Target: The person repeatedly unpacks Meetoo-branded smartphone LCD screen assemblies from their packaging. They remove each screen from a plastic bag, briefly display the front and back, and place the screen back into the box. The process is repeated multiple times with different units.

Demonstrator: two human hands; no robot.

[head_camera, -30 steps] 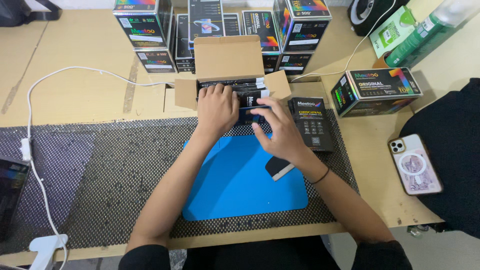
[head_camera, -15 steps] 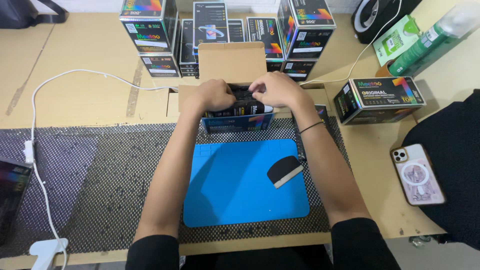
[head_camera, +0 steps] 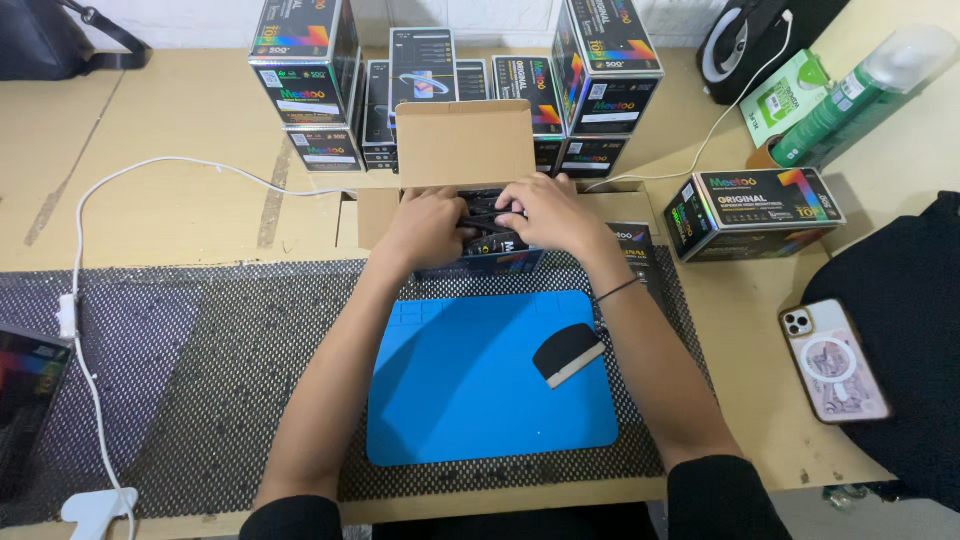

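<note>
Head view looks down on a tan bench [head_camera: 180, 210] covered by black mesh matting [head_camera: 200, 380] and a blue mat [head_camera: 480, 385]. Both forearms reach forward over the mat. Left hand [head_camera: 428, 225] and right hand [head_camera: 548, 212] curl closed, gripping small black packs [head_camera: 490, 215] inside the open cardboard box [head_camera: 465, 145], just beyond the mat.

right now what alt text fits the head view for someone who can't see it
Both hands, left hand and right hand, reach into an open cardboard box of dark packets on a desk. A blue mat with a black scraper lies nearer; stacked retail boxes stand behind.
</note>
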